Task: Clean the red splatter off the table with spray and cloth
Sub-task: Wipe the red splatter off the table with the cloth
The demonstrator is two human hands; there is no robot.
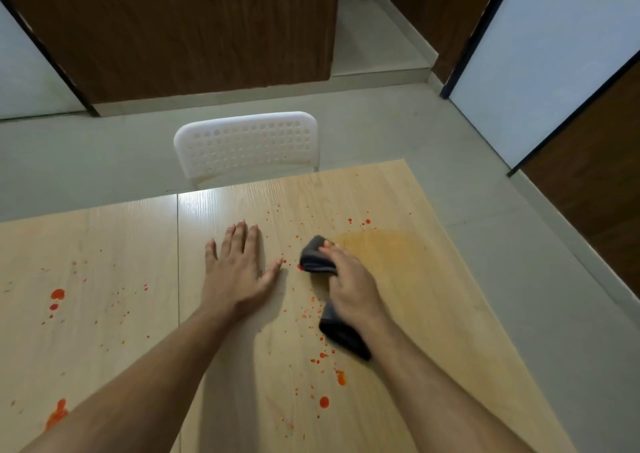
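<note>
A dark grey cloth [318,258] is gripped by the right hand [349,279] at centre frame, the fingers curled over it and its loose end trailing beneath the wrist. The cloth is pressed to the light wooden table [433,331], beside an orange smear [384,252] to its right. The left hand [237,269] is laid flat just left of it, fingers straight and spread. Red splatter [323,401] is scattered across lower centre and lower left. A white perforated chair [246,144] is seen beyond the table's far edge.
</note>
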